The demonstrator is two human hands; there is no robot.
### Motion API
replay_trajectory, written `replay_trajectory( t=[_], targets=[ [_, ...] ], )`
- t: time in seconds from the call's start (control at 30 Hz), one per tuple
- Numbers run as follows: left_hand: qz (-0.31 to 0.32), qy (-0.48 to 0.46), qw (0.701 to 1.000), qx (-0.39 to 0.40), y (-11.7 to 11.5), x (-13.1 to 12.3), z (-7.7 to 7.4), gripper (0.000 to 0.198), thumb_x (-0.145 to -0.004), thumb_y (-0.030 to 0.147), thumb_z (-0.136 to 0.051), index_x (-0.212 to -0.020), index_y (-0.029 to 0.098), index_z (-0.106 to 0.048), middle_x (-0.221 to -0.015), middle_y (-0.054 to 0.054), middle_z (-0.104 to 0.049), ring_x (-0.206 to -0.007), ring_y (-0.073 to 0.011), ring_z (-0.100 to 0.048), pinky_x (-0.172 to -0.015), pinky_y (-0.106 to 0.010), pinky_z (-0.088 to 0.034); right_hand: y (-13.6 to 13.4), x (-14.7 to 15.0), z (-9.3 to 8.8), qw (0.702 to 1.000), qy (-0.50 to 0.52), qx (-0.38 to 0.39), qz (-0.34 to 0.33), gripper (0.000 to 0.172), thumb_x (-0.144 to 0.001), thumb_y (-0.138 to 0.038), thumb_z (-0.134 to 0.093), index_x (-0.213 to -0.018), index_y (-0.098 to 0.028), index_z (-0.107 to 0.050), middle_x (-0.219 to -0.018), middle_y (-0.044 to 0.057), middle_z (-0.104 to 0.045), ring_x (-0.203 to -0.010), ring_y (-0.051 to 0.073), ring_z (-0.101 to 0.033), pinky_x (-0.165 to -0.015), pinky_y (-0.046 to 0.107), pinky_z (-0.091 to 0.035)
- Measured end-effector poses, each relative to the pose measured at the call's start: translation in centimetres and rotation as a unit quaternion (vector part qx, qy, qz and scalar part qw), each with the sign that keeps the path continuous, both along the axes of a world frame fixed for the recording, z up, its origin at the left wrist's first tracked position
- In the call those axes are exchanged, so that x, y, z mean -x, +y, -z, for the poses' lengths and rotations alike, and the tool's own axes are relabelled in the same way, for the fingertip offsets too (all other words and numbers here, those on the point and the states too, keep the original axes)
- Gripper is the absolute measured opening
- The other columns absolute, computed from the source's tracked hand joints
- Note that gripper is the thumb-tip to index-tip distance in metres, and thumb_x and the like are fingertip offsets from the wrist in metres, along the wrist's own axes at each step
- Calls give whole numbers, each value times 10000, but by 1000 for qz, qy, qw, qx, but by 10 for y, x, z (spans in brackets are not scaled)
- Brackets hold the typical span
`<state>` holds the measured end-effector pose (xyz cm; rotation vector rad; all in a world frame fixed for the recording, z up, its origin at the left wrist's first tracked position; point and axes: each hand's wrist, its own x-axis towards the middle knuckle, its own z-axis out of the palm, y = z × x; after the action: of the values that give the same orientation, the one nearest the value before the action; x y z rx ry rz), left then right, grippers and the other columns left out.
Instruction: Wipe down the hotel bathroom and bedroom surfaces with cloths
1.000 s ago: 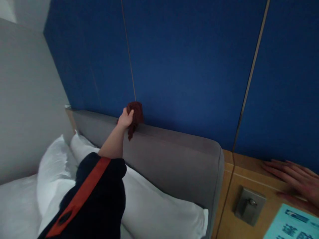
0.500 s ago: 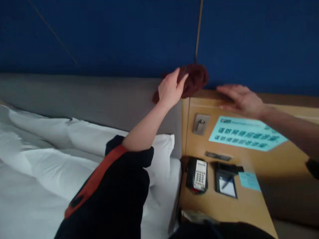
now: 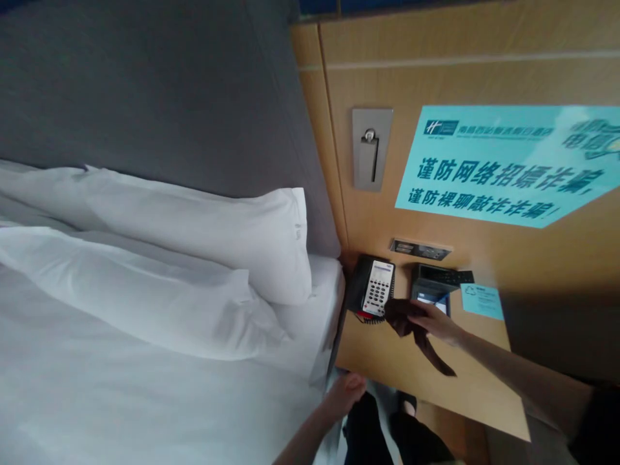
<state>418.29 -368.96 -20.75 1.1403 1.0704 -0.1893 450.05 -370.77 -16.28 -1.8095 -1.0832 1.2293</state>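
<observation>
My right hand (image 3: 438, 325) closes narrow over a dark red cloth (image 3: 404, 320), fingers and thumb gathered on its bunched end, just beside a corded desk phone (image 3: 375, 287) on a wooden bedside shelf (image 3: 477, 394). A twisted tail of the cloth (image 3: 436, 357) trails toward the shelf's front edge. I cannot tell whether the bunched part rests on the wood or hangs just above it.

My left hand (image 3: 346, 395) sits low at the corner where the shelf meets the bed, near my dark clothing (image 3: 368, 433). Its fingers are too hidden to tell how wide they stand or whether they hold anything.

Behind the cloth stands a black holder with a pen and pad (image 3: 433, 290), with a small blue note (image 3: 482, 301) beside it. Above them are a metal wall fitting (image 3: 372, 148) and a large turquoise sign (image 3: 504, 165). White pillows (image 3: 194, 239) lie against a grey headboard (image 3: 145, 90).

The risk sits close by. A careless sweep to the left could catch the phone's coiled cord (image 3: 368, 318) or lift the handset. The loose tail could drag the note or snag the pen, and anything pushed off the shelf's bed side could drop between shelf and mattress.
</observation>
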Motion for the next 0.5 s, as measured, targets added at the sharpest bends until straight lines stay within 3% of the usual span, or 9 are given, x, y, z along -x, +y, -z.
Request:
replay_trajectory(
  t=[0.03,0.1,0.17,0.23,0.3,0.37,0.43,0.5],
  targets=[
    [-30,32,999,15,-4,18,27,417,-716,564,-673,-840,168,-630,-779,-46,-666,-727,-190,-636,-728,-334,-492,25,-2,10,997,-70,-9,-27,514,-857,-408,-546,-1314,-173,-550,-1027,84,-671,-953,257,-640,-864,415,-542],
    [-87,47,995,14,1,41,67,444,-723,586,-654,-892,176,-627,-782,-40,-667,-695,-175,-633,-667,-305,-489,89,-1,22,968,-239,-10,-81,509,-878,-383,-551,-1365,-236,-526,-1185,85,-615,-1074,260,-591,-966,403,-485],
    [-131,14,991,-33,26,44,87,477,-707,597,-668,-927,175,-635,-806,-53,-676,-755,-192,-650,-687,-303,-506,145,11,36,926,-362,57,-88,563,-911,-405,-534,-1455,-328,-411,-1311,100,-519,-1145,303,-537,-969,464,-462],
    [-163,-17,980,-115,68,30,95,488,-739,595,-637,-982,171,-642,-875,-79,-688,-850,-217,-659,-762,-331,-525,168,36,57,892,-435,102,-70,584,-930,-358,-513,-1482,-402,-328,-1408,116,-401,-1220,344,-456,-965,518,-440],
    [-188,-27,953,-234,117,1,96,461,-807,552,-574,-1047,163,-634,-993,-112,-683,-959,-233,-645,-877,-369,-512,154,69,79,877,-465,80,-92,589,-920,-246,-504,-1464,-419,-357,-1470,114,-295,-1278,342,-379,-997,503,-416],
    [-198,-21,924,-326,160,-38,97,424,-845,481,-551,-1099,148,-617,-1116,-144,-652,-1047,-248,-617,-969,-401,-472,119,100,93,877,-446,50,-172,566,-895,-170,-496,-1405,-414,-458,-1455,102,-310,-1268,315,-383,-991,448,-436],
    [-172,-36,931,-321,188,-78,99,421,-830,441,-599,-1117,132,-606,-1153,-166,-639,-1078,-270,-606,-987,-418,-458,78,116,95,895,-369,41,-247,545,-846,-128,-522,-1313,-405,-563,-1392,82,-391,-1235,295,-422,-960,416,-469],
    [-124,-97,955,-251,198,-110,103,445,-778,425,-684,-1093,118,-616,-1098,-171,-665,-1072,-289,-611,-962,-414,-470,37,114,87,929,-290,36,-228,516,-811,-117,-539,-1248,-380,-617,-1330,59,-450,-1211,262,-464,-976,393,-473]
  ],
)
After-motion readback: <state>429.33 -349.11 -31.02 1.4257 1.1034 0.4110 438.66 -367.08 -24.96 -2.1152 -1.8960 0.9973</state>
